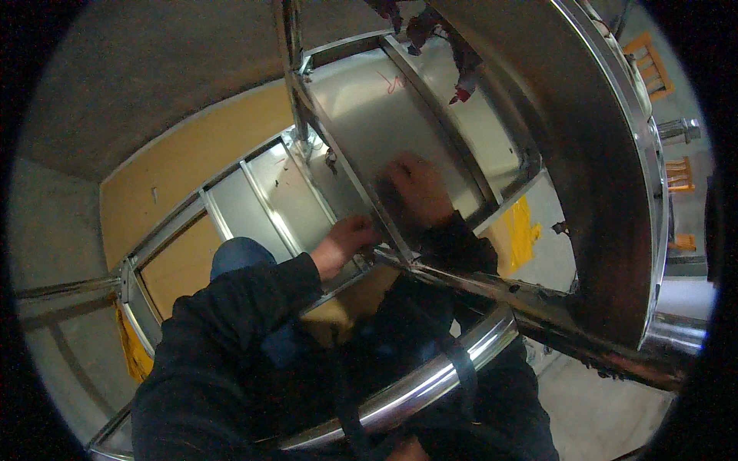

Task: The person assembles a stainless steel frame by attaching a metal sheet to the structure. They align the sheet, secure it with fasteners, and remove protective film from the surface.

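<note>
A shiny metal frame (pixel 442 115) crosses the middle of the view, with silver sheet panels (pixel 361 100) set between its bars. My left hand (pixel 346 244) is closed, its fingertips at the edge of a crossbar (pixel 357 184). Whatever it may pinch there is too small to tell. Beyond that bar, my right hand (pixel 421 188) is closed with curled fingers, low over the larger silver panel. Its palm is hidden, so I cannot make out what it holds. Dark sleeves cover both forearms.
A large curved metal panel (pixel 600 146) rises on the right. A polished round tube (pixel 430 384) runs across below my arms. Tan board (pixel 192 138) backs the frame at left. Yellow sheeting (pixel 523 234) hangs beside the frame, and a wooden stool (pixel 649 65) stands far right.
</note>
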A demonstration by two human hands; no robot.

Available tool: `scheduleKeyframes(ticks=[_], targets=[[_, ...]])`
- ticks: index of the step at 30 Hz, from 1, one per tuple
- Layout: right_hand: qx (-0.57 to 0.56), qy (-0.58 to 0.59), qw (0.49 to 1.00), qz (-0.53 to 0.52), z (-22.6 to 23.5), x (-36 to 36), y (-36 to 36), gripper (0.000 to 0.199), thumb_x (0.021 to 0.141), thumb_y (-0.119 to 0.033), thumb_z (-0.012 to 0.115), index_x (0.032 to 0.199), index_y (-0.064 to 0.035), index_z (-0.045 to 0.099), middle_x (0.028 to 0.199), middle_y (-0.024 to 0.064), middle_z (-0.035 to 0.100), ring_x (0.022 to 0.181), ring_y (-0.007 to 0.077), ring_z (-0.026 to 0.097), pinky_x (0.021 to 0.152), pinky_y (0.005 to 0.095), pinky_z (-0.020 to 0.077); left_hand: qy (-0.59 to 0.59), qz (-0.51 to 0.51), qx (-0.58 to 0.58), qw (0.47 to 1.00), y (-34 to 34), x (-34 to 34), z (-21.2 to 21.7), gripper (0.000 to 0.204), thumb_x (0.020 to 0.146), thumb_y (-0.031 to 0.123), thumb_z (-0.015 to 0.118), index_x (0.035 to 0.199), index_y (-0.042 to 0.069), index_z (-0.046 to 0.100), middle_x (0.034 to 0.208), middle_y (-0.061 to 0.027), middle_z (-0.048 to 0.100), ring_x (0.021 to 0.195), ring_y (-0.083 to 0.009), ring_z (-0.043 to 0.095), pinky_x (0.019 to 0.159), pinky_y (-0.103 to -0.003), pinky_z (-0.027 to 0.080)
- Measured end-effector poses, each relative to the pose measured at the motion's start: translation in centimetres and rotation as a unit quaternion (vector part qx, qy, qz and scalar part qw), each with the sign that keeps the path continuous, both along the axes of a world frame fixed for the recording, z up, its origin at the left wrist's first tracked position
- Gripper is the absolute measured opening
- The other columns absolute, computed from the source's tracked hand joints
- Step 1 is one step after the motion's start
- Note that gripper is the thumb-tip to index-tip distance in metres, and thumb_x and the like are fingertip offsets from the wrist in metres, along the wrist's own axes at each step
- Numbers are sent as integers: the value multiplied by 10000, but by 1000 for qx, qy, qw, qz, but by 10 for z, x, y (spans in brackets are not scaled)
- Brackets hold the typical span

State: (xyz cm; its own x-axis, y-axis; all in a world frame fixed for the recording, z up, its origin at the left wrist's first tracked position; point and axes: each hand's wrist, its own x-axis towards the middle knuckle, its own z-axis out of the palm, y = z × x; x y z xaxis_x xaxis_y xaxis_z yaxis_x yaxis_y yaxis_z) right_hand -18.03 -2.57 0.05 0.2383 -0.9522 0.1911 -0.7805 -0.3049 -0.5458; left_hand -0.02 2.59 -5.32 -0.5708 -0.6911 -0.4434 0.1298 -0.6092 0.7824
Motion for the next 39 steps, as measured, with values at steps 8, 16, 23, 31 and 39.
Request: scheduleKeyframes(ticks=[8, 16, 23, 31, 39], targets=[[139, -86, 983, 81, 18, 14, 8, 178, 837, -182, 546, 830, -5, 543, 749, 183, 563, 668, 313, 567, 609, 370, 437, 53, -13, 54, 997, 2, 2, 1, 206, 815, 148, 576, 995, 51, 551, 855, -26, 578, 745, -106, 540, 663, -247, 451], [-5, -5, 993, -116, -3, -8, 9, 162, 824, -163, 554, 809, -3, 537, 740, 178, 571, 673, 309, 578, 604, 371, 438, 97, -38, 89, 991, 4, -4, 15, 329, 835, 188, 612, 1117, 40, 526, 963, -36, 588, 838, -109, 550, 722, -254, 457], [247, -122, 957, 94, 35, -23, 45, 195, 811, -189, 585, 900, -16, 595, 771, 128, 593, 700, 209, 582, 655, 322, 460, 1, -67, -28, 997, -1, -2, -20, 211, 838, 193, 623, 976, 36, 592, 841, -24, 586, 722, -90, 524, 625, -235, 434], [302, -119, 933, 157, 29, -30, 51, 132, 813, -167, 600, 818, -36, 610, 713, 43, 574, 659, 104, 534, 587, 260, 436, 36, -94, -2, 995, -8, 0, -15, 263, 838, 189, 620, 1041, 29, 574, 923, -34, 589, 797, -105, 538, 684, -250, 449], [459, -201, 858, 111, 22, -38, 40, 159, 836, -194, 568, 809, -40, 589, 646, 12, 533, 579, 96, 479, 523, 262, 401, 81, -130, 47, 987, -19, -2, -33, 366, 845, 168, 606, 1145, -18, 509, 1064, -93, 582, 948, -195, 566, 864, -332, 461]])
